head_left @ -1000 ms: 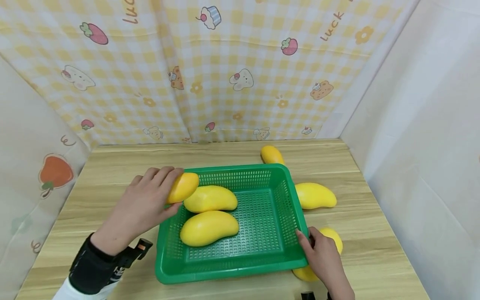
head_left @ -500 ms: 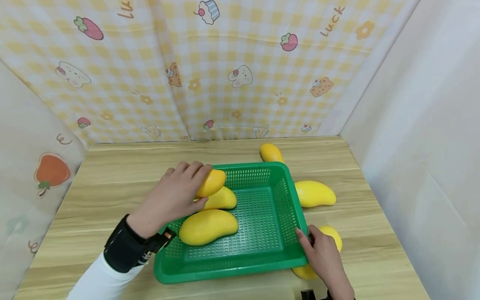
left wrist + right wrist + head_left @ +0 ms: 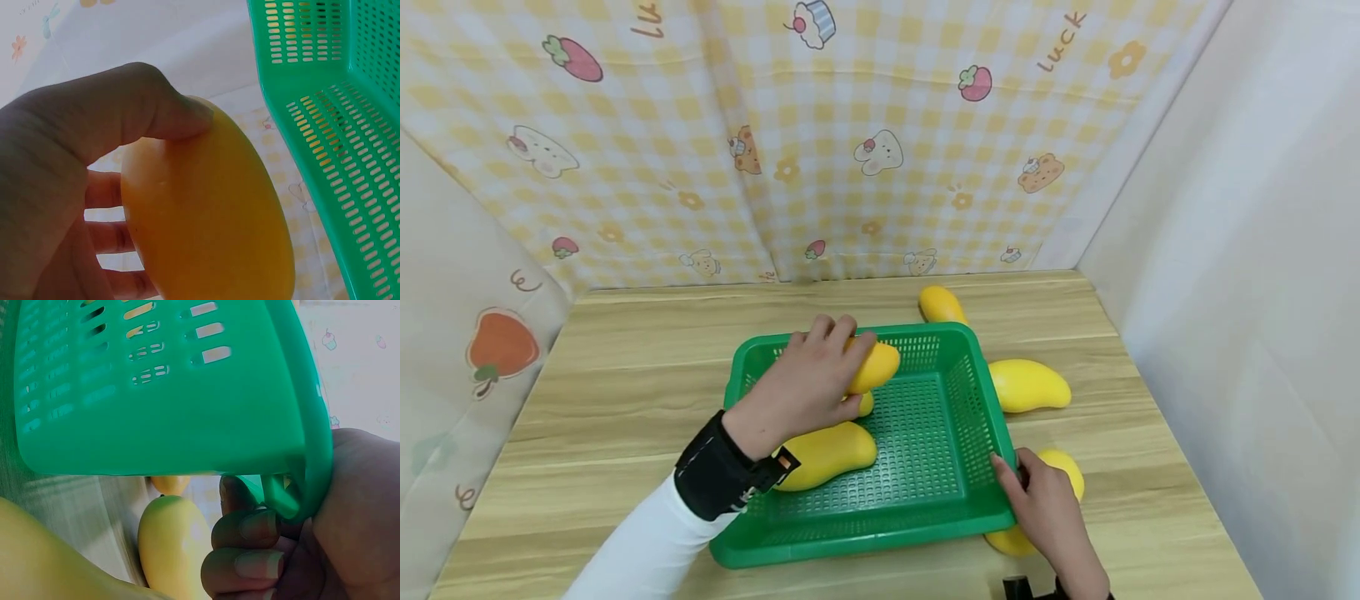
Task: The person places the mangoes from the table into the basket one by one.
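My left hand [image 3: 812, 383] grips a yellow mango [image 3: 876, 368] over the back part of a green plastic basket [image 3: 880, 550]. In the left wrist view the thumb lies across one side of the held mango [image 3: 212, 206], with the fingers on its other side. Two mangoes lie in the basket: the front one [image 3: 827, 457] shows well, while the back one [image 3: 867, 404] is mostly hidden under my left hand. At the basket's right side, my right hand [image 3: 1047, 508] holds the rim, its fingers curled beneath the lip in the right wrist view.
Outside the basket on the right, several mangoes lie on the wooden table [image 3: 625, 375]: one at the back [image 3: 942, 304], one by the right wall [image 3: 1030, 386], and others partly behind my right hand. A checked curtain [image 3: 820, 167] hangs behind the table.
My left hand has carried its mango rightward from the basket's left rim to over the basket, now covering much of the back mango. The right hand stays on the rim.
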{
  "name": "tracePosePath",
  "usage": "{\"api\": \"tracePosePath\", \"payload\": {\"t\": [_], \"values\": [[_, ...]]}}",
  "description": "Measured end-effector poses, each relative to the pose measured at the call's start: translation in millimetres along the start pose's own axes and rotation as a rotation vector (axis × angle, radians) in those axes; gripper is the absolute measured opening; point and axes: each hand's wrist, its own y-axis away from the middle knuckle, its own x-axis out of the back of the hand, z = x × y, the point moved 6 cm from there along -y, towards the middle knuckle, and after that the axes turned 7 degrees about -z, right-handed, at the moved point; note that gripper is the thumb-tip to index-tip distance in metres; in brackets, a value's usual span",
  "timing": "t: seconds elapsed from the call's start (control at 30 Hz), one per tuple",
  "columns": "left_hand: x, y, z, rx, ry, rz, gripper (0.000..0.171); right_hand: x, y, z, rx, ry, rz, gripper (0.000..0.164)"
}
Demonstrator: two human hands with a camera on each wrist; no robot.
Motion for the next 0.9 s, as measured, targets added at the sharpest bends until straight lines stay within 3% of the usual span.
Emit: {"api": "tracePosePath", "payload": {"t": [0.23, 0.5, 0.7, 0.9], "values": [[-7.6, -16.5, 10.6, 0.000, -0.054, -0.037, 0.058, 0.8, 1.2, 0.0, 0.004, -0.001, 0.002, 0.033], [-25.6, -42.4, 32.8, -0.018, -0.119, -0.058, 0.067, 0.6, 0.3, -0.5, 0.014, 0.004, 0.002, 0.033], [-46.2, -51.4, 47.3, -0.044, -0.168, -0.063, 0.067, 0.0, 0.9, -0.6, -0.005, -0.004, -0.009, 0.033], [-62.6, -57.9, 50.7, -0.036, -0.198, -0.069, 0.066, 1.0, 0.5, -2.1, 0.013, 0.001, 0.004, 0.032]]}}
